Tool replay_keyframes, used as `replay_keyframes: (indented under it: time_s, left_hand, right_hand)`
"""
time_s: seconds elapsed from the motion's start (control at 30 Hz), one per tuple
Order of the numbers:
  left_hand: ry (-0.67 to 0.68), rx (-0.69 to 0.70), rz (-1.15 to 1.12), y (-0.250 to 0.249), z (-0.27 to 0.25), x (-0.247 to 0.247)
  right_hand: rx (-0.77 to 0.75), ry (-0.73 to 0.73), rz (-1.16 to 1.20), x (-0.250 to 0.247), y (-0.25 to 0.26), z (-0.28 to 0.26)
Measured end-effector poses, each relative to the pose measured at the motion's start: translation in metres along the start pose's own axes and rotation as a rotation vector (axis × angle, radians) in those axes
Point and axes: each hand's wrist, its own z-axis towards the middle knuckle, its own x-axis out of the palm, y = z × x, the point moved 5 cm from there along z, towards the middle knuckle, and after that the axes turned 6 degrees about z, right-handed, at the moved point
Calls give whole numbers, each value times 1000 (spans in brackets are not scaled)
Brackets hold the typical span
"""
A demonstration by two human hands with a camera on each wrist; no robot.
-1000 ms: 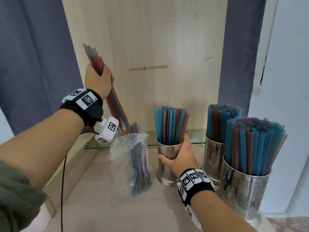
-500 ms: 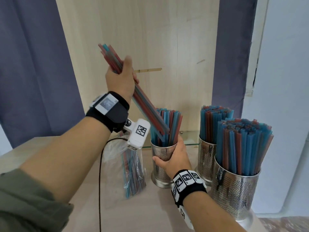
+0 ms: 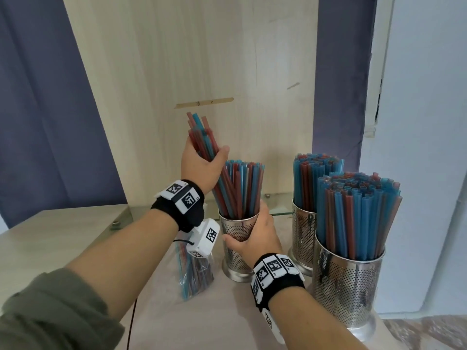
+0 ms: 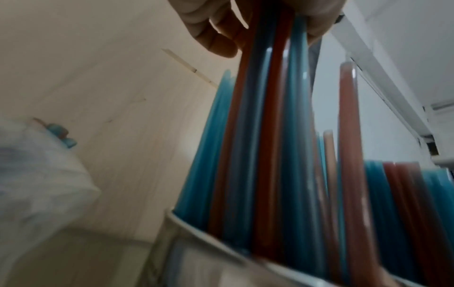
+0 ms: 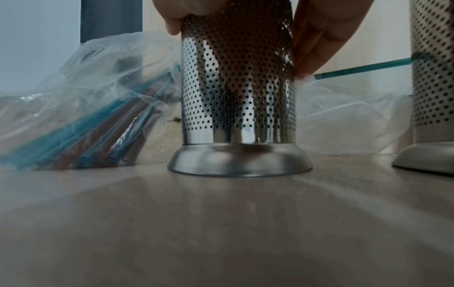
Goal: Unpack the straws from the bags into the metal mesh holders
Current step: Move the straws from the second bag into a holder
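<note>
My left hand (image 3: 202, 164) grips a bunch of red and blue straws (image 3: 202, 133), whose lower ends reach down into the left metal mesh holder (image 3: 233, 253) among the straws standing there. In the left wrist view the fingers (image 4: 216, 35) curl round the bunch of straws (image 4: 267, 116) above the holder's rim (image 4: 196, 229). My right hand (image 3: 255, 236) grips that holder's wall, thumb on the left; the right wrist view shows it round the mesh holder (image 5: 237, 93). A clear plastic bag (image 3: 195, 276) with several straws leans left of the holder, partly behind my left wrist.
Two more mesh holders, a middle holder (image 3: 302, 238) and a near right holder (image 3: 346, 291), stand packed with straws. A glass shelf edge (image 3: 280, 202) runs behind them. An empty crumpled bag (image 5: 343, 116) lies behind the held holder. A wooden panel (image 3: 202, 59) backs the tabletop (image 3: 75, 236).
My left hand has carried the straw bunch from high on the left down and right, turning it upright, and its lower ends now sit in the left holder. My right hand stays on the holder.
</note>
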Motion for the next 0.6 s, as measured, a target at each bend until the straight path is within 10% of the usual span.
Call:
replay_keyframes:
  time_s: [0.6]
  left_hand:
    - [171, 112, 359, 30, -5, 28]
  right_hand:
    - [2, -10, 2, 0, 1, -1]
